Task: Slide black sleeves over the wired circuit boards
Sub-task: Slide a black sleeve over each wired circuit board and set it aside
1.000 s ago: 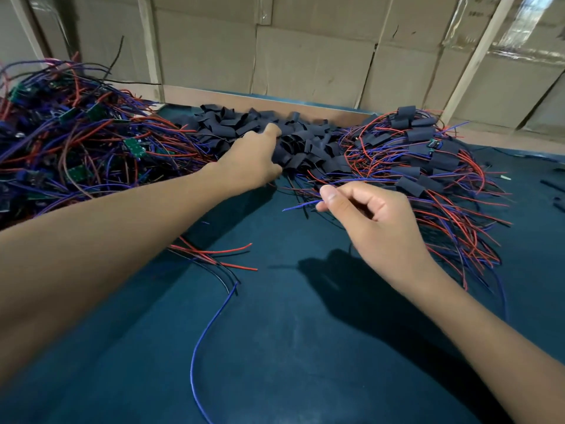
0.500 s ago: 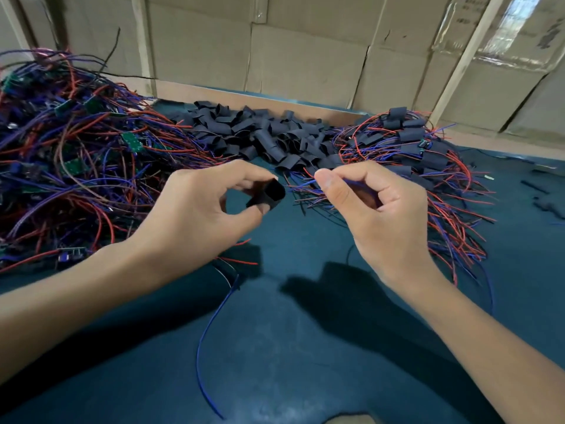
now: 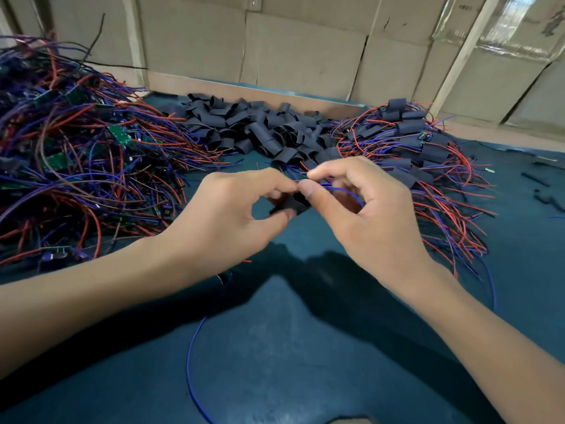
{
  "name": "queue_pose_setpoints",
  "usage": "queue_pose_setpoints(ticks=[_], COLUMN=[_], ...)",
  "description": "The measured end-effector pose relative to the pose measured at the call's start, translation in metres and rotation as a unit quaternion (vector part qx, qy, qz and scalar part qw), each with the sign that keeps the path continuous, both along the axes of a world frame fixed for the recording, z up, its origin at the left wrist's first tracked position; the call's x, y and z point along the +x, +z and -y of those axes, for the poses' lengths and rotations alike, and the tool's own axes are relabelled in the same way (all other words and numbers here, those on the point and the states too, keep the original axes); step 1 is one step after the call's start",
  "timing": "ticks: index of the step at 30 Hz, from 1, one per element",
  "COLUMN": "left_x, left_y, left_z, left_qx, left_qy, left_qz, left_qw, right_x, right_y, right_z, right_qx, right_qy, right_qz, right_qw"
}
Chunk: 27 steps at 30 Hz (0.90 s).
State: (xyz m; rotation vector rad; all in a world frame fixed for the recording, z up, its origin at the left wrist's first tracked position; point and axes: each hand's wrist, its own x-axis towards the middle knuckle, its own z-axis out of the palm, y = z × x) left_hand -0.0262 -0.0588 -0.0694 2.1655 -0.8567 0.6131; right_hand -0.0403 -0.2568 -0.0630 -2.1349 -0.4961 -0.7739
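Observation:
My left hand (image 3: 223, 215) pinches a black sleeve (image 3: 292, 205) between thumb and fingers above the middle of the table. My right hand (image 3: 363, 215) meets it there, thumb and forefinger pinching thin blue and red wires (image 3: 348, 191) at the sleeve's mouth; the board on those wires is hidden by my fingers. A heap of loose black sleeves (image 3: 253, 130) lies behind my hands. Unsleeved wired green boards (image 3: 76, 154) are piled at the left. Boards wearing sleeves (image 3: 422, 148) lie at the right.
The table has a dark teal mat (image 3: 290, 347). A loose blue wire (image 3: 191, 362) trails over it toward the near edge. A few black scraps (image 3: 544, 191) lie far right. Cardboard walls (image 3: 305, 53) close off the back.
My left hand took a sleeve from the heap and brought it toward me. Both hands have now come together, the right hand's wires meeting the sleeve.

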Motion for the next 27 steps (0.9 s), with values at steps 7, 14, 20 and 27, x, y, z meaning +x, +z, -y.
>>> queue_pose_setpoints(ticks=[7,14,20,27], left_x=[0.005,0.021,0.022,0.016], left_y=[-0.003,0.012,0.015,0.011], left_z=[-0.023,-0.043,-0.051,-0.045], left_qx=[-0.012,-0.073,0.038,0.111], left_qy=[0.055,0.129,0.149,0.128], left_qz=[-0.041,-0.019,0.027,0.046], left_qw=[0.998,0.989,0.988,0.984], right_x=[0.006,0.011,0.017,0.012], right_y=[-0.008,-0.002,0.002,0.004], right_z=[0.016,0.022,0.029,0.021], right_qx=[-0.178,-0.198,-0.091,0.068], right_qy=[-0.014,-0.05,-0.074,0.039], right_qz=[-0.207,-0.255,-0.25,-0.17], right_qw=[0.962,0.945,0.961,0.982])
